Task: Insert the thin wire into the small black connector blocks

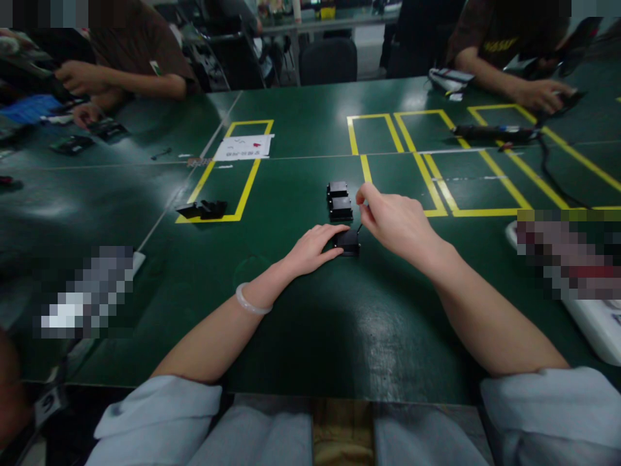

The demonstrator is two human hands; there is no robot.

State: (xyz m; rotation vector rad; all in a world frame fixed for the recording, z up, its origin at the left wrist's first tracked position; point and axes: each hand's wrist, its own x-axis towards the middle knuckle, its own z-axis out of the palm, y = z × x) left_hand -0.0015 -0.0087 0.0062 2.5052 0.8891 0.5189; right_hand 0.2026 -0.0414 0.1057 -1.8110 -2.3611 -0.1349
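A small black box-like part [348,242] lies on the green table, with my left hand [315,249] gripping it from the left between thumb and fingers. My right hand [395,217] is closed in a pinch just above and to the right of that part. From its fingertips a thin dark rod [359,228] points down to the part's upper right corner; most of the rod is hidden, so its kind does not show. Just beyond, two similar black parts [341,206] stand close together in a row.
Yellow tape outlines [429,184] mark the green table [291,336]. Black pieces [202,209] and a white paper [244,147] lie left. A black cylindrical tool [495,132] with a cord lies right. Blurred-out devices flank me. Two people work opposite, one person's hand [546,96] at far right.
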